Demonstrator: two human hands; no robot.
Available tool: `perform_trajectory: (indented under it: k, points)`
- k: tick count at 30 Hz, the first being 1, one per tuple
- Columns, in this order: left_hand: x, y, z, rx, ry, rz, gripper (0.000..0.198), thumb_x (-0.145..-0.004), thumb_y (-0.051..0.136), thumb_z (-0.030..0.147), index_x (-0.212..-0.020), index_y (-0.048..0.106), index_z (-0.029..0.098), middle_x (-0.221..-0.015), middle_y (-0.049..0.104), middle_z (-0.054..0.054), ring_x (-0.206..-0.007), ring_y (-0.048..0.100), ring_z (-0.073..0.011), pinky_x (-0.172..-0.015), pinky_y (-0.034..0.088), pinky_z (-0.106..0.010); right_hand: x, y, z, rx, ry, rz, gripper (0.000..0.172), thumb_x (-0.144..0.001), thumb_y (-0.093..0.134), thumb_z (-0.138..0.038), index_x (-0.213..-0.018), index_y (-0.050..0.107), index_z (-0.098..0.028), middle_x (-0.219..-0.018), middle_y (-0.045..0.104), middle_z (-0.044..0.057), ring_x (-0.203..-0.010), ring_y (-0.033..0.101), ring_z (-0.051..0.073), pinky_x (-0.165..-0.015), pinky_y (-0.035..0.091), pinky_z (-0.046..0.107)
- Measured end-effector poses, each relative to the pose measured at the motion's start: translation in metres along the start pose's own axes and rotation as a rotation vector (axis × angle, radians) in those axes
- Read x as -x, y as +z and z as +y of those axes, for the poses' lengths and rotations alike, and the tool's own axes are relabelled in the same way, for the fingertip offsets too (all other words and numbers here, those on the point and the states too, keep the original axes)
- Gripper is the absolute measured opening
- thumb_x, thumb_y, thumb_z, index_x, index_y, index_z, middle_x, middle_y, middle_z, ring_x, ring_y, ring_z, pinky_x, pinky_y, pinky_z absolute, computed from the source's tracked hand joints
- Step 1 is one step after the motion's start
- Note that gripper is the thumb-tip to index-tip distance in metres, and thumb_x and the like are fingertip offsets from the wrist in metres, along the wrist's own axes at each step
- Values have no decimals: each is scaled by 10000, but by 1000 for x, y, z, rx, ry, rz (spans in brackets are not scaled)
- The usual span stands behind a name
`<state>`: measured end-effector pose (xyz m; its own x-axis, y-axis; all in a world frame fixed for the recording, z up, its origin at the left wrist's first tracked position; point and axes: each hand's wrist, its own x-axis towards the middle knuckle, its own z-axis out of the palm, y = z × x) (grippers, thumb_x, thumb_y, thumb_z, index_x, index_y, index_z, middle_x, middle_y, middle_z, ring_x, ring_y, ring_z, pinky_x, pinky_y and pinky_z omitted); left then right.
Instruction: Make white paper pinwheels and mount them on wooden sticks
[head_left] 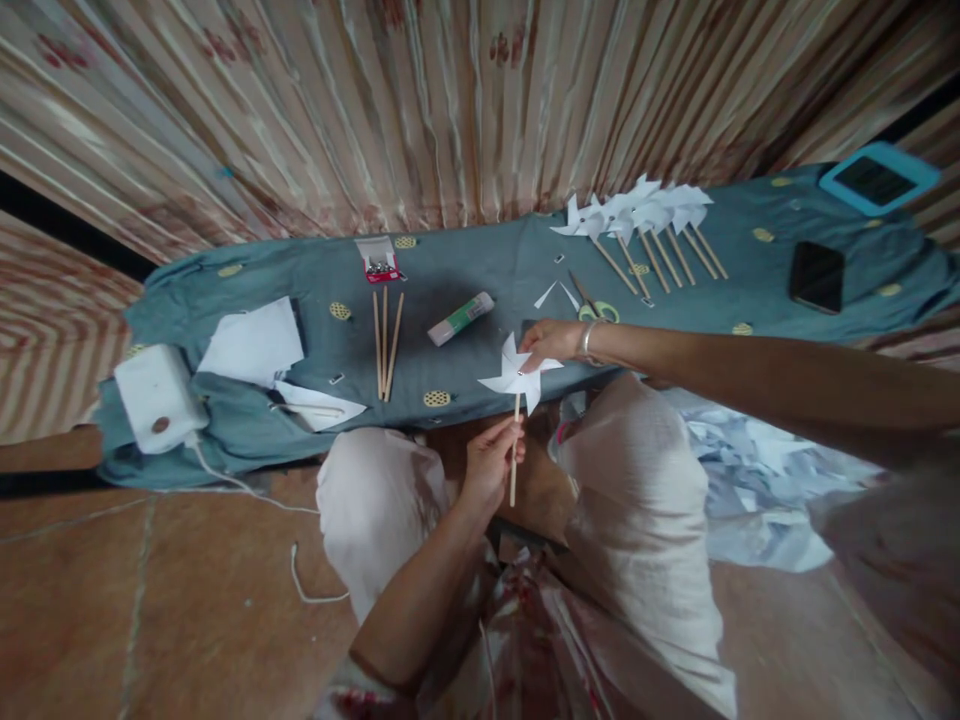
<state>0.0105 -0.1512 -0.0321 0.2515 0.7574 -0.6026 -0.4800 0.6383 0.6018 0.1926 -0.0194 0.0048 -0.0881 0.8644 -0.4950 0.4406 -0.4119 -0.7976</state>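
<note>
My left hand [491,455] is closed around the wooden stick of a white paper pinwheel [508,381], held upright above my lap at the bench's near edge. A small metal pin shows at the pinwheel's centre. My right hand [551,342], with a bangle at the wrist, pinches one of the paper blades from above and to the right. Just beyond that hand lie scissors [596,309] with green handles and two thin paper scraps [556,294]. A glue stick box [461,318] rests to the left of the pinwheel.
Several assembled pinwheels [645,215] lie in an overlapping row at the back right. Three loose sticks [385,345] and a red box of pins [380,262] are left of centre. Paper sheets [251,342], a white charger [159,398], a phone [817,276] and a blue-framed device [879,178] sit toward the ends.
</note>
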Motion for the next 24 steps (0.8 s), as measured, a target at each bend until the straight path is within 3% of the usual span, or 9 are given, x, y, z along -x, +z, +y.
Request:
perform_trajectory:
  k: [4, 11, 19, 24]
  points:
    - [-1, -2, -2, -43, -29, 3, 410, -517, 898, 335, -838, 780, 109, -672, 661, -7, -481, 531, -45, -479, 403, -205, -1, 0, -1, 79, 129, -85, 327, -315, 946, -187, -477, 663, -213, -531, 636, 1, -593, 631, 195, -583, 552, 344]
    - [-2, -1, 0, -64, -93, 18, 342, -577, 896, 297, -835, 773, 108, -697, 677, -24, -492, 593, -79, -507, 493, -225, -5, -1, -4, 126, 186, -104, 361, -317, 953, -202, -498, 641, -197, -518, 612, 4, -622, 634, 209, -617, 548, 357]
    - [-5, -3, -2, -57, -101, 17, 424, -470, 935, 372, -773, 776, 122, -666, 682, -20, -483, 609, -95, -498, 510, -233, -7, -3, 1, 57, 180, -85, 357, -320, 945, -112, -507, 655, -205, -555, 625, 11, -756, 679, 280, -706, 566, 420]
    - [-7, -5, -4, -57, -91, 20, 452, -461, 934, 388, -787, 779, 116, -669, 685, -26, -480, 610, -101, -501, 518, -250, -3, 1, -5, 100, 216, -73, 346, -361, 941, -94, -509, 643, -188, -561, 632, 20, -726, 674, 263, -730, 567, 425]
